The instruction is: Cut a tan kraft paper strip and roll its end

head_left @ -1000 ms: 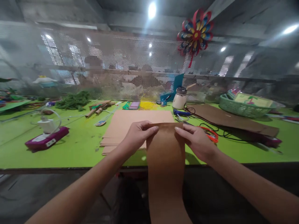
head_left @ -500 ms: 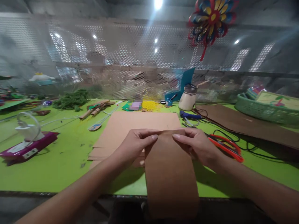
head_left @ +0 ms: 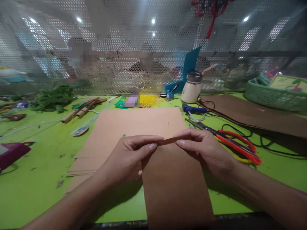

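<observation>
A strip of brown kraft paper [head_left: 176,185] hangs from both hands, its lower end reaching past the table's front edge. Its top edge is turned over into a narrow fold. My left hand [head_left: 134,155] pinches the left part of that fold between thumb and fingers. On the right part of the fold, my right hand [head_left: 206,148] holds with thumb and forefinger. Under and behind the hands lies a stack of larger brown paper sheets [head_left: 134,123]. Scissors with red and yellow handles [head_left: 236,143] lie just beyond my right hand.
On the green table [head_left: 35,191] are a blue glue gun [head_left: 195,109] with a black cord, a jar [head_left: 190,91], a green basket [head_left: 271,97], brown cardboard [head_left: 254,113], rolled paper tubes [head_left: 82,110], green yarn [head_left: 54,97] and a purple power strip [head_left: 13,153]. Behind stands a perforated screen [head_left: 115,41].
The view has tilted down and moved closer to the table. The top edge of the strip now shows a narrow fold between my fingers. Both hands keep their pinch.
</observation>
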`<state>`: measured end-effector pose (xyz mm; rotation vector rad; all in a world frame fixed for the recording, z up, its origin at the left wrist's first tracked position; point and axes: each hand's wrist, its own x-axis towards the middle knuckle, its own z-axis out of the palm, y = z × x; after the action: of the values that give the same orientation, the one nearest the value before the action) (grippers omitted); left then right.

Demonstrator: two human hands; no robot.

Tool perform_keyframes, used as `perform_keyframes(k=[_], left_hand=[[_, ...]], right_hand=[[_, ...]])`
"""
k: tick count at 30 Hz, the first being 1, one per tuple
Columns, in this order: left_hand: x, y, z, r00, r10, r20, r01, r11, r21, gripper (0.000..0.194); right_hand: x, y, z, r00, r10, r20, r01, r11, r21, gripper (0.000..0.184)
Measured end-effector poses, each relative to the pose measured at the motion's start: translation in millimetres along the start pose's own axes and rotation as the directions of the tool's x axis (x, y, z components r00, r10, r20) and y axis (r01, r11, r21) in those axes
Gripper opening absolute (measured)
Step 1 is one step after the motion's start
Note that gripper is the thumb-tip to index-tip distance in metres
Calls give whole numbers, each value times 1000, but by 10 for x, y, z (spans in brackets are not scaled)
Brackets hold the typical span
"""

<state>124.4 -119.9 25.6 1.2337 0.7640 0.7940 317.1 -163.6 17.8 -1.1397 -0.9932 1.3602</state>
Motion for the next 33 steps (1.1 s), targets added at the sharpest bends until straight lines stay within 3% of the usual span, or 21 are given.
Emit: perform_keyframes(k=[5,13,18,22,27,33], left_hand=[[-47,77,-27,984,179,0,-174,952,252,14],[-108,49,-115,964,228,137,-264,891,369,18],[-137,80,-141,980,151,130,-191,898,397,15],[-101,130,-114,978,90,189,-149,933,327,21],[-11,137,-3,996,-39,85,2,917,399,27],[-28,123,42,948,-235,217,115,883,455,32]], right_hand=[[-29,20,-17,997,-54,-50,51,997,-56,16],[-81,-29,-57,989,-148,-18,145,983,-115,2],[-79,-19,-125,988,-154,18,155,975,-160,2],[-85,1,-127,988,-143,50,150,967,-206,6],[-119,19,-68,981,-151,120,182,930,-318,10],[-104,8,-11,949,-256,182,309,867,-392,8]])
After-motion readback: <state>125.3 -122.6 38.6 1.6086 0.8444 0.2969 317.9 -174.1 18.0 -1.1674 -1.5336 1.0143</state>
